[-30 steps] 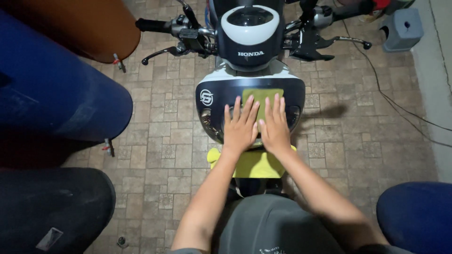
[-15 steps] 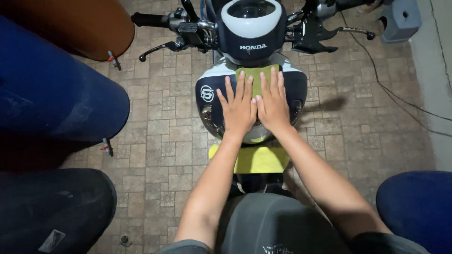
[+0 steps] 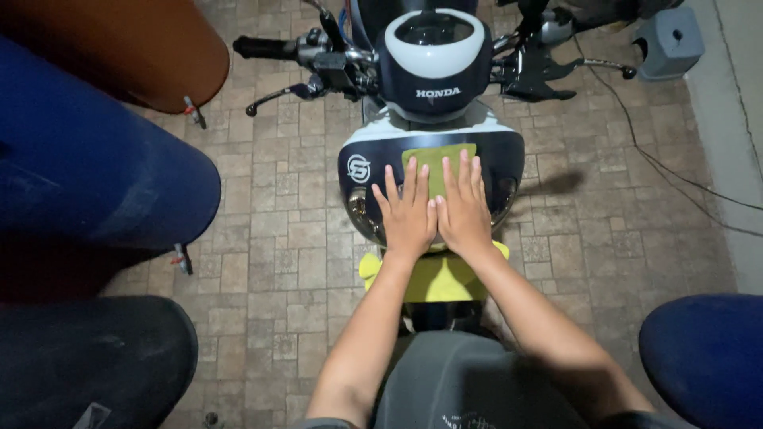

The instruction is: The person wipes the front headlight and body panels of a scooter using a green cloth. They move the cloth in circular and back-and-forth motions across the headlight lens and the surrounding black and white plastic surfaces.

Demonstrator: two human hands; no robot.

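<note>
A motor scooter faces me, seen from above its front. Its dark blue and white front cover (image 3: 509, 155) carries an olive-green cloth (image 3: 435, 161). My left hand (image 3: 408, 213) and my right hand (image 3: 462, 208) lie flat side by side on that cloth, fingers spread and pointing toward the handlebars (image 3: 274, 49). A yellow mudguard (image 3: 433, 278) shows under my wrists. Below it sits the grey front wheel cover (image 3: 457, 381). The scooter's round speedometer housing (image 3: 433, 48) is just beyond my fingertips.
Large blue barrels (image 3: 87, 175) and a brown one (image 3: 151, 40) crowd the left side. A dark drum (image 3: 87, 357) sits at lower left and a blue one (image 3: 707, 357) at lower right. A grey stool (image 3: 671, 44) and black cables (image 3: 675, 179) lie on the tiled floor (image 3: 270, 262).
Both hands have slid a little down the front cover with the cloth, toward me, while the view shifted so the scooter sits slightly lower in frame.
</note>
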